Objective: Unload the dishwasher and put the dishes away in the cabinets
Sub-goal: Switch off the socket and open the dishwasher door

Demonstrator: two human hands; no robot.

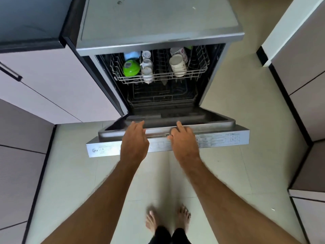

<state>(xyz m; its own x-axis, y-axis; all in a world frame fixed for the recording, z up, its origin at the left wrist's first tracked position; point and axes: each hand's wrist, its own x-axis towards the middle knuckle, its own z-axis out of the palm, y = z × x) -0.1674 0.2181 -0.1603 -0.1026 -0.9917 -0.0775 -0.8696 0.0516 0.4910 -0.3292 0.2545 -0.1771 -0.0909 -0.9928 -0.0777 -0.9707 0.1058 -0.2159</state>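
The dishwasher door hangs part way down, and both hands are at its top edge. The left hand lies over the edge with its fingers straight and loose, so its grip is wide and holds nothing. The right hand lies over the edge just right of the middle. Its fingers look a bit bent at the lip, but I cannot tell if its grip is really around the edge or only resting on it.

The dishes are all inside, in the top rack at the far side. A green bowl sits on the left, a row of small white cups stands beside it, and a stack of white bowls is on the right. The bottom rack looks empty — it is dark in there, so I am not sure.

The step now seems to be letting the door down. To do it well, keep both hands on the edge and lower it slowly, so it does not drop and shake the cups. The bare feet are near the door — stay back from it. Once the door lies flat, the top rack can slide out toward the near side.
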